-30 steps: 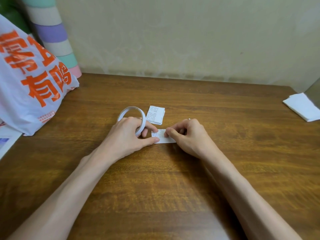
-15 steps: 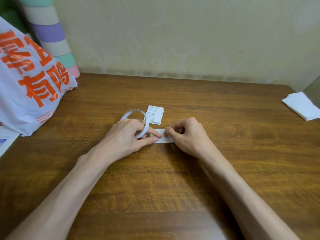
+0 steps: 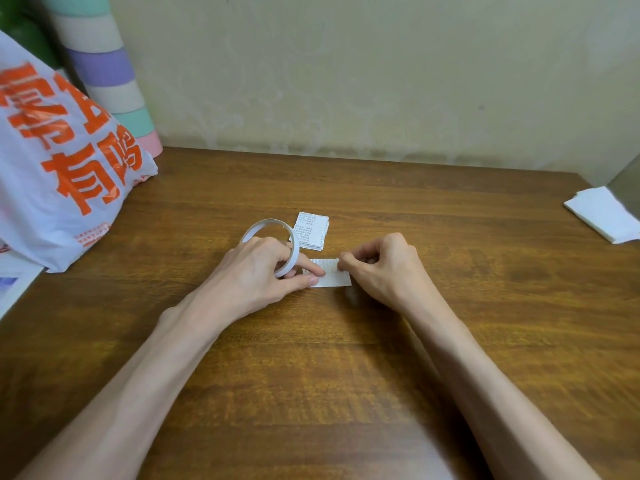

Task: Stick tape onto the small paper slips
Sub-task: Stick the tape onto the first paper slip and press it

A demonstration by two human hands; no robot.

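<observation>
A thin white tape roll stands on edge in the middle of the wooden table. My left hand holds it with fingers through the ring, while its thumb and index tip press the left end of a small printed paper slip. My right hand has its fingers curled, and its fingertips pinch at the slip's right end. Whether a tape strip lies on the slip is too small to tell. A small stack of printed slips lies just behind.
A white plastic bag with orange lettering fills the left side, with a striped pastel roll behind it against the wall. A folded white paper lies at the table's right edge.
Both hands stay on the slip almost unmoved. My right fingers have shifted slightly along its right end. The roll stays in my left hand.
</observation>
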